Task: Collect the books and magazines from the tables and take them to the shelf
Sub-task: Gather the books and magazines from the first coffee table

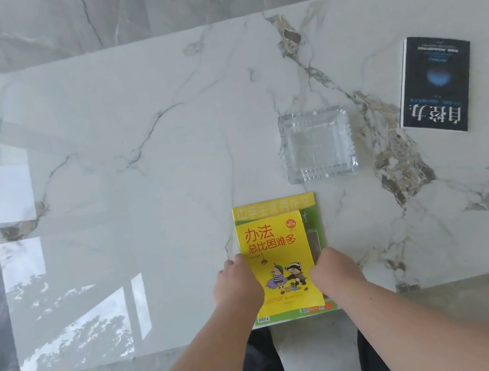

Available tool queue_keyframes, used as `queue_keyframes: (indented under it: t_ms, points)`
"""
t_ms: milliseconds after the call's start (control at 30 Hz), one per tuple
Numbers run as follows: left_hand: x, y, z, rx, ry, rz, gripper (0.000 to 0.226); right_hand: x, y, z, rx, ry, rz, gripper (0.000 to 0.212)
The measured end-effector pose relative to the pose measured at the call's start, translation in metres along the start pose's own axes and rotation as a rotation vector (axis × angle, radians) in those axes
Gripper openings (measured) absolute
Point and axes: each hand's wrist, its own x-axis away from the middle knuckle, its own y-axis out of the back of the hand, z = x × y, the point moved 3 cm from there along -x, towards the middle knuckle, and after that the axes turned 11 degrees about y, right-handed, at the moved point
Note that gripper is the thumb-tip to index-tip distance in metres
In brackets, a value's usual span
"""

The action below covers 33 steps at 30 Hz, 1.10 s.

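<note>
Both of your hands are down at the near edge of the marble surface (pixel 130 140), flanking the little stack. Your left hand (pixel 237 284) sits against the left edge of the yellow book (pixel 278 264), fingers tucked toward it; your right hand (pixel 333 271) is at its right edge, over the green magazine (pixel 313 222) underneath. Whether either grip has actually closed on the covers, I cannot tell: the fingertips are hidden.

The yellow book lies square on the magazine, right between your two grips, and the stack slightly overhangs the near edge. That helps you: I'd judge both to be thin, light and floppy, with glossy covers likely to slide on each other. Take them as one, thumbs on top and fingers under the overhang, squeezing so the magazine doesn't droop.

Just beyond your right grip sits a glass ashtray (pixel 317 144), apart from the stack but near; lift up, not forward. Farther right of it, well apart, the black book (pixel 436 84) waits flat, thicker and stiffer by the look of it.
</note>
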Motion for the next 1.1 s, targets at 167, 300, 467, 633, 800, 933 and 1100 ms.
queue_keyframes:
  t_ms: [167, 300, 467, 633, 800, 933, 1100]
  points:
    - [0.015, 0.022, -0.034, 0.205, 0.060, -0.081, 0.040, 0.002, 0.048, -0.010, -0.192, 0.082, -0.120, 0.013]
    - [0.041, 0.014, -0.106, 0.356, -0.089, 0.080, 0.023, 0.002, 0.105, -0.055, -0.225, 0.099, -0.114, 0.016]
    - [0.086, 0.003, -0.238, 0.558, -0.168, 0.214, 0.027, -0.001, 0.199, -0.134, -0.313, 0.067, -0.193, 0.019]
    - [0.100, 0.004, -0.373, 0.614, -0.279, 0.205, 0.028, -0.046, 0.292, -0.195, -0.482, 0.086, -0.335, 0.015]
    - [0.070, 0.022, -0.455, 0.636, -0.195, 0.032, 0.049, -0.112, 0.341, -0.217, -0.700, 0.179, -0.366, 0.043]
    - [0.038, 0.022, -0.485, 0.604, -0.130, -0.005, 0.055, -0.157, 0.346, -0.217, -0.877, 0.165, -0.324, 0.042]
    - [0.021, 0.016, -0.483, 0.488, -0.155, -0.037, 0.058, -0.179, 0.340, -0.207, -1.049, 0.186, -0.263, 0.027]
